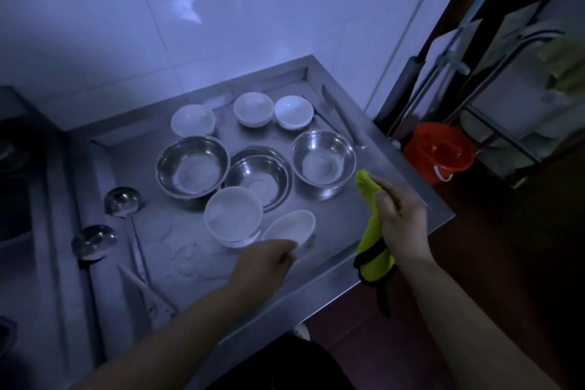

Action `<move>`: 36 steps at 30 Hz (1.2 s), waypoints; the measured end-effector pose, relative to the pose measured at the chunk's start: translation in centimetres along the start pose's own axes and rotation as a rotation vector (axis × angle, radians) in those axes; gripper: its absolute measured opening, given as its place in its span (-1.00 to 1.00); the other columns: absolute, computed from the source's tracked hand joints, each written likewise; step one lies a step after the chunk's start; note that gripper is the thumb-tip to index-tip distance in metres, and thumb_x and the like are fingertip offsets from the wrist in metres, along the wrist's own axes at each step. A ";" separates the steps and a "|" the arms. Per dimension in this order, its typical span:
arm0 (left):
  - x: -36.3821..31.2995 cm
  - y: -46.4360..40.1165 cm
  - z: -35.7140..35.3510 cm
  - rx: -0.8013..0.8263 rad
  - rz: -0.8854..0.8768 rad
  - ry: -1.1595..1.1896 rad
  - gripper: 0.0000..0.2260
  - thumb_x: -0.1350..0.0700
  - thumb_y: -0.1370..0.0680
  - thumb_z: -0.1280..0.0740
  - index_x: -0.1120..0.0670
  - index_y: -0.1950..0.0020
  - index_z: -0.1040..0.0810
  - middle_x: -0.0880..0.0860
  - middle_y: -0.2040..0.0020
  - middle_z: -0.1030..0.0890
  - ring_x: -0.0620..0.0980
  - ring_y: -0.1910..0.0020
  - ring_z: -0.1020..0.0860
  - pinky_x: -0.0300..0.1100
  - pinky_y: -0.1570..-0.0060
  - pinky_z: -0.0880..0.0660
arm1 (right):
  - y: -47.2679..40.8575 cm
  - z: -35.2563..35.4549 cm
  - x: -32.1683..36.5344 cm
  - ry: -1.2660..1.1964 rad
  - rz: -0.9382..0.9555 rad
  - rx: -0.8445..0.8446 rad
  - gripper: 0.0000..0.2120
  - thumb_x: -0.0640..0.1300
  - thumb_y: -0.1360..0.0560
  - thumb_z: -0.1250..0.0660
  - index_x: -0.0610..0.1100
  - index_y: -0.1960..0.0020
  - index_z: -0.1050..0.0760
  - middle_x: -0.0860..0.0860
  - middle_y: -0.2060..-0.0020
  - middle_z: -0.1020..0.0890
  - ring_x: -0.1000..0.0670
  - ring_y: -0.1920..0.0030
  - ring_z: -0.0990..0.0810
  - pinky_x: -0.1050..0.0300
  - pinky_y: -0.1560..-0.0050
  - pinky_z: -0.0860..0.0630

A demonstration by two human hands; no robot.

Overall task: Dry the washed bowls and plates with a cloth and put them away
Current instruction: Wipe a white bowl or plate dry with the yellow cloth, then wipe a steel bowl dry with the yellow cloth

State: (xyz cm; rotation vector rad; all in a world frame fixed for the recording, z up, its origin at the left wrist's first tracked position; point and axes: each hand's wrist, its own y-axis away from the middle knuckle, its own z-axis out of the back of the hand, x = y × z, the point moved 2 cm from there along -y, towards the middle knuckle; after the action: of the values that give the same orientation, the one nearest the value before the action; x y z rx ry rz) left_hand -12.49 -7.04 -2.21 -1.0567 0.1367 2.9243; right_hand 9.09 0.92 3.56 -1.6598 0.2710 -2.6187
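A: Right hand (399, 221) is clenching the yellow cloth (371, 233), bunched, one end poking up above the fist, black-trimmed end hanging off the counter edge (411, 199). Left hand (269, 258) is reaching the tilted white dish (289, 227); fingers are curling at its near rim, whether they are gripping I cannot tell

B: Where is the rest sitting?

A: All on the steel counter: white bowl (233, 215) just beside the dish, three steel bowls (192, 165) behind, three small white bowls (254, 108) at the back. Puddles are showing near the ladles (122, 201)

B: Advice for this pickup?

A: Wet glaze is probably slippery, so thumb over the rim, fingers under, lifting clear of the neighbouring bowl, then spreading the cloth open before wiping
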 end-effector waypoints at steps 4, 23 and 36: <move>1.2 -0.5 -3.9 0.211 -0.077 -0.305 -0.72 0.03 -0.56 -0.16 -0.03 -0.22 -0.53 0.02 -0.13 -0.62 0.08 -0.14 -0.55 -0.15 -0.05 -0.42 | -0.4 -0.8 -2.1 -0.026 -0.060 0.071 -0.68 -0.36 -0.53 -0.25 0.01 -0.11 -0.58 0.18 0.00 -0.62 0.28 -0.06 -0.54 0.49 -0.07 -0.38; 1.7 0.9 1.1 -0.157 -0.169 -0.243 -0.88 0.12 -0.33 -0.45 0.10 0.17 -0.68 0.04 0.29 -0.67 0.04 0.37 -0.63 -0.22 0.42 -0.54 | -2.5 -5.2 -0.7 -0.120 -0.026 0.283 -0.73 -0.34 -0.53 -0.28 -0.04 -0.09 -0.59 0.13 0.02 -0.61 0.17 -0.05 -0.56 0.38 -0.08 -0.44; 16.7 -5.7 8.9 -0.460 0.997 0.396 -0.60 0.11 -0.51 -0.34 0.33 -0.23 -0.40 0.29 -0.13 -0.54 0.24 -0.09 -0.52 -0.08 0.05 -0.38 | -3.3 -12.5 3.9 -0.100 0.096 0.406 -0.73 -0.33 -0.54 -0.28 -0.04 -0.12 -0.58 0.13 0.03 -0.60 0.24 -0.01 -0.53 0.46 -0.01 -0.40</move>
State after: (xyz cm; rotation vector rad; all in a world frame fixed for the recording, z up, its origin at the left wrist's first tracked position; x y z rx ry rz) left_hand -30.70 -0.61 -6.45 -2.1664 -0.0248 3.6174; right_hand -3.62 5.31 2.34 -1.5825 -0.1704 -2.3132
